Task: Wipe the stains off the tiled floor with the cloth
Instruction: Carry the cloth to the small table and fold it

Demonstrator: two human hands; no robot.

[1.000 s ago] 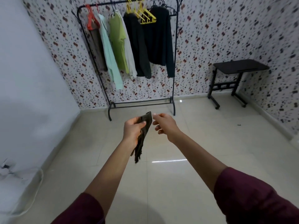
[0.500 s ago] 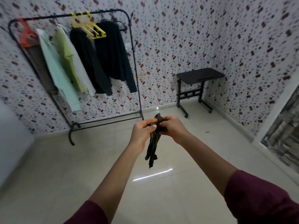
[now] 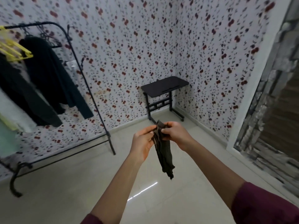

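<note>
A dark, crumpled cloth (image 3: 165, 155) hangs in the air in front of me, well above the pale tiled floor (image 3: 80, 183). My left hand (image 3: 142, 143) pinches its upper edge from the left. My right hand (image 3: 175, 135) grips the top of the cloth from the right, fingers curled round it. The two hands are close together, with the cloth's lower end dangling free below them. No stain shows plainly on the glossy tiles; a streak of light reflects below the cloth.
A black clothes rack (image 3: 90, 97) with dark garments and yellow hangers stands at the left against the speckled wall. A small black side table (image 3: 165, 85) sits in the far corner. A stone-faced wall and white frame (image 3: 242, 120) run along the right.
The view has swung to the right, so the rack has slid left and the right wall has come in. My right hand has closed onto the cloth top beside my left hand.
</note>
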